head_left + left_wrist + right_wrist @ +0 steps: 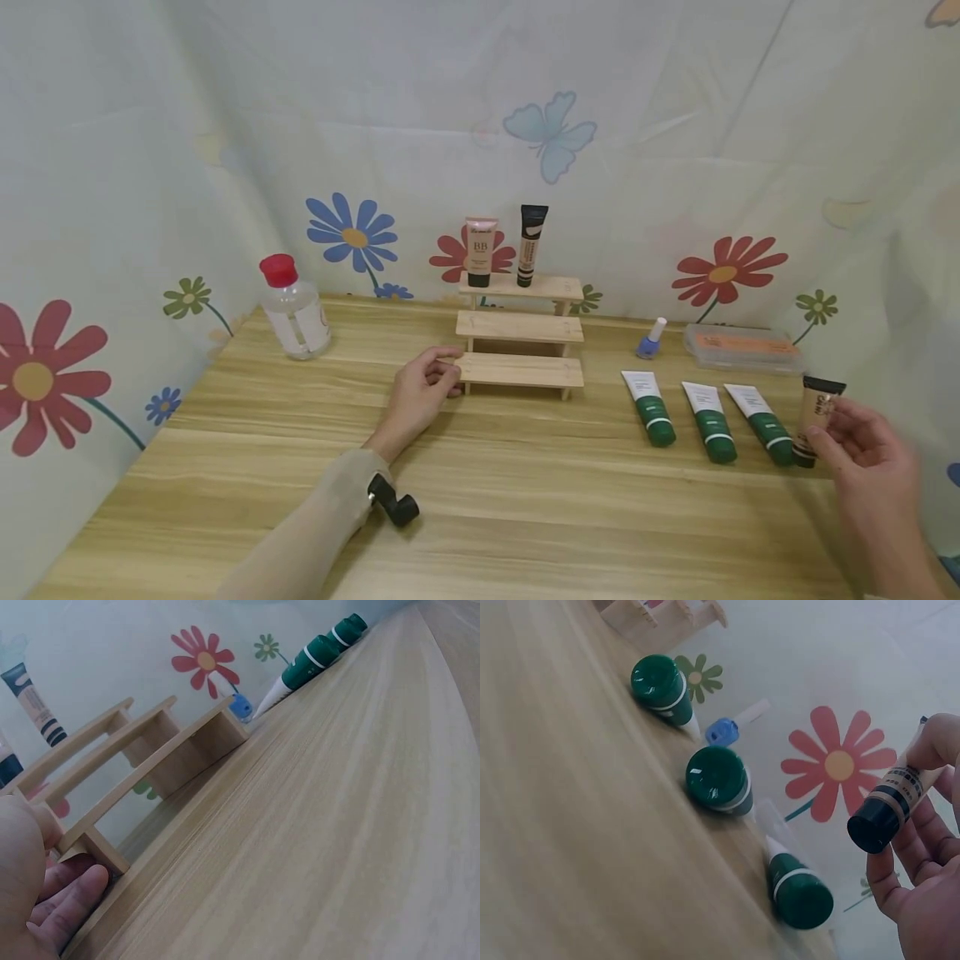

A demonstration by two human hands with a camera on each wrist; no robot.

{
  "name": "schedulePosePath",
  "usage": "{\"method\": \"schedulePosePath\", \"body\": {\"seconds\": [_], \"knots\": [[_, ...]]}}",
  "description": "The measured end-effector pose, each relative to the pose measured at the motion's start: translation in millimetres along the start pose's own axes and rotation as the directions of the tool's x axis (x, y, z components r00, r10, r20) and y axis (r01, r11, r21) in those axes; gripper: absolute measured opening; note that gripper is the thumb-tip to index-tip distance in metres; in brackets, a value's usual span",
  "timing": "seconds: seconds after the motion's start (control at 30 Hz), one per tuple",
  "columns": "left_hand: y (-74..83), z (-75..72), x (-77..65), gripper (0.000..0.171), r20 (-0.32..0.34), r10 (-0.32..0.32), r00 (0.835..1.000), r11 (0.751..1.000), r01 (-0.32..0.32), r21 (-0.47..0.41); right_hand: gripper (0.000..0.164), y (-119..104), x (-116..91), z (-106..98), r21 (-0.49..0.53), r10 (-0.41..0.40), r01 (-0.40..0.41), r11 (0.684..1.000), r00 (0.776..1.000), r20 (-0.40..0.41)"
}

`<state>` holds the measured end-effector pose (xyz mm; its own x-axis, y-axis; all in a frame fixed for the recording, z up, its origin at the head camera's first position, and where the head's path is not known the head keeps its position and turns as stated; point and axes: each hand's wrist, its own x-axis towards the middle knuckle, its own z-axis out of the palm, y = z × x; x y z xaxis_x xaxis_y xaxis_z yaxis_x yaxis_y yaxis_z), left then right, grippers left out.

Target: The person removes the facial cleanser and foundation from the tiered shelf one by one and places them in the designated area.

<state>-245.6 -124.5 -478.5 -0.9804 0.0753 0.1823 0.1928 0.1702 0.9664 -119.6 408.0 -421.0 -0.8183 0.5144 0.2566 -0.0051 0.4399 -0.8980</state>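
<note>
The left hand (422, 390) grips the wooden stand (520, 326) while the right hand (873, 458) pinches a beige tube (814, 410), apparently for shelving, needing steady upright placing next.

A: ok so I counted your stuff, you've got three green-and-white tubes (710, 422), yeah?

B: Yep, plus you have three black-ended tubes (815, 417), so your tube total is six.

A: And just the one wooden stand (517, 327) for you, with three shelves (517, 368) on it.

B: Same here. Then you've got one red-capped bottle (300, 321), one little nail polish (650, 342) and one clear case (738, 347), so three singles.
</note>
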Motion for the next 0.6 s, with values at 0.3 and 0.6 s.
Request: {"method": "schedulePosePath", "body": {"seconds": [0.3,0.6], "knots": [[-0.4,-0.1,-0.4,0.027,-0.005,0.004,1.0,1.0,-0.004,0.002,0.039,17,-17,-10,-0.047,0.1,-0.099,0.994,0.995,0.019],[-2.7,-1.2,0.4,0.027,0.003,0.006,1.0,1.0,-0.006,0.001,0.034,34,-34,-23,-0.198,0.236,-0.22,0.955,0.97,0.064]]}}
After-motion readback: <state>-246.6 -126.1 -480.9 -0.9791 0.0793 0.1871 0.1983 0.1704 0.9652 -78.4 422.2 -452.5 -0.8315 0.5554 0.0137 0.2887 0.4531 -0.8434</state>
